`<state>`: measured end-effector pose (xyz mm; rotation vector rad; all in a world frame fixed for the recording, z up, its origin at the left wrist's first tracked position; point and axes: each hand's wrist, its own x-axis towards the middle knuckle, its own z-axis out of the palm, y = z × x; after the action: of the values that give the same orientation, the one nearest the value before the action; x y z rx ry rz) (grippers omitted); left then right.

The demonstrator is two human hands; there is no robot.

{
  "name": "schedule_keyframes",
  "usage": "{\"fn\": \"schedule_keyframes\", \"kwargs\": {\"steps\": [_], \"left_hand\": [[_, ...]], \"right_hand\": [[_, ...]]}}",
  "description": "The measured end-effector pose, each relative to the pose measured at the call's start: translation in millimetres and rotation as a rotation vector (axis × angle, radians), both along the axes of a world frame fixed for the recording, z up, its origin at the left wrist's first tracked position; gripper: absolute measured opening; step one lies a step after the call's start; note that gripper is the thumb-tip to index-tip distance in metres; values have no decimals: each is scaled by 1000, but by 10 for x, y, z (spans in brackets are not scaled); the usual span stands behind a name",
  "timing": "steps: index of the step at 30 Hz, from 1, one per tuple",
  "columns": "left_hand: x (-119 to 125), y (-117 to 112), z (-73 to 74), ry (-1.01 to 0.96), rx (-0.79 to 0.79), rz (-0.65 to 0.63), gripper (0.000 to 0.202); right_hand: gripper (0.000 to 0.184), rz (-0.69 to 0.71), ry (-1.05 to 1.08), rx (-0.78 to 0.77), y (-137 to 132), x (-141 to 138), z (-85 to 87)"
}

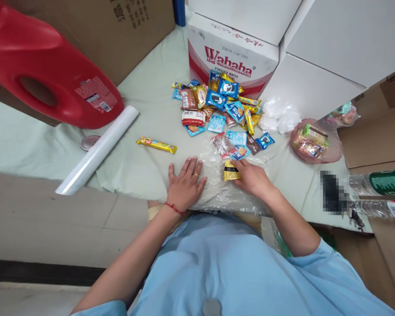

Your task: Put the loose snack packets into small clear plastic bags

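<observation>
Tabletop [148, 173], draped in pale green cloth [23, 136] that wrinkles toward the near edge. At left stand a red jug [75, 105] and, behind it, a cardboard box [85, 39]; a white roll [100, 149] lies diagonally in front, beside a small pinkish disc [88, 143]. A yellow stick packet [156, 145] lies apart. Beyond it, a heap of snack packets [216, 100] (mostly blue, yellow and brown wrappers) lies before a Wahaha carton [230, 55]. Farther right: white plastic bundles [279, 115] and a translucent pink bowl [335, 151] containing packaged items. Near the front edge, clear film [213, 191] is spread out; at its left side the left hand [185, 182] rests palm down.
</observation>
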<state>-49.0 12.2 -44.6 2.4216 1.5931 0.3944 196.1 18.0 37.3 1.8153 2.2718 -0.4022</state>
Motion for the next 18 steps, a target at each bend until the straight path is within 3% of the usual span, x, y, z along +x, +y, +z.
{"fn": "schedule_keyframes", "kwargs": {"steps": [5, 8, 10, 14, 18], "left_hand": [[-14, 8, 30, 35, -15, -11, 59], [-10, 15, 49, 48, -30, -16, 58], [-12, 20, 52, 47, -36, -13, 58], [-86, 25, 36, -15, -5, 7, 57], [-278, 6, 46, -119, 145, -83, 60]], "right_hand": [[77, -6, 147, 10, -106, 142, 19], [64, 19, 339, 167, -372, 350, 47], [53, 111, 452, 247, -624, 473, 9], [51, 293, 468, 238, -1118, 581, -249], [27, 141, 480, 262, -1338, 585, -521]]}}
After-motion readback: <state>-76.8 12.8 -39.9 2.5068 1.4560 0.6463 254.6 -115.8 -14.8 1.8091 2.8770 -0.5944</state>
